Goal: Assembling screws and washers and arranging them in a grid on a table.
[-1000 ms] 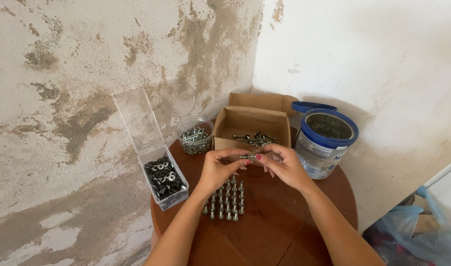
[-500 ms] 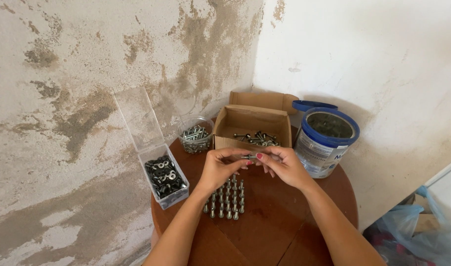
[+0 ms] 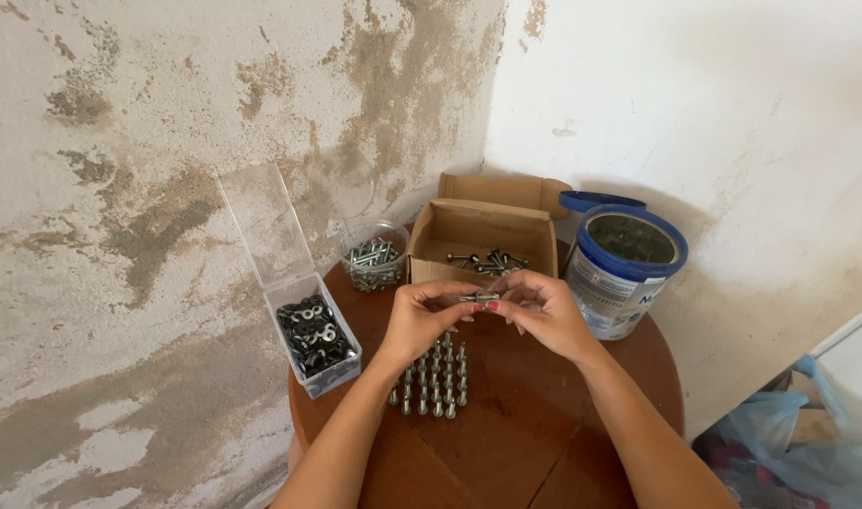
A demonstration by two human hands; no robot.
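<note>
Left hand (image 3: 422,316) and right hand (image 3: 542,311) both pinch one bolt (image 3: 480,298) above the upright bolt rows (image 3: 433,375) mid-table (image 3: 563,424); fingertips hide its ends, threads indistinct.

A round wooden table (image 3: 506,443) bears upright bolts (image 3: 433,377) (in rows), a cardboard box (image 3: 481,236), a tin (image 3: 624,273), two clear containers.

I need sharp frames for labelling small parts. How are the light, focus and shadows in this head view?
Head view: even, soft daylight; no harsh glare. The bolt between left hand and right hand is small but fairly sharp. Faint shadows fall under the standing bolts; slight wide-angle stretch at edges.
</note>
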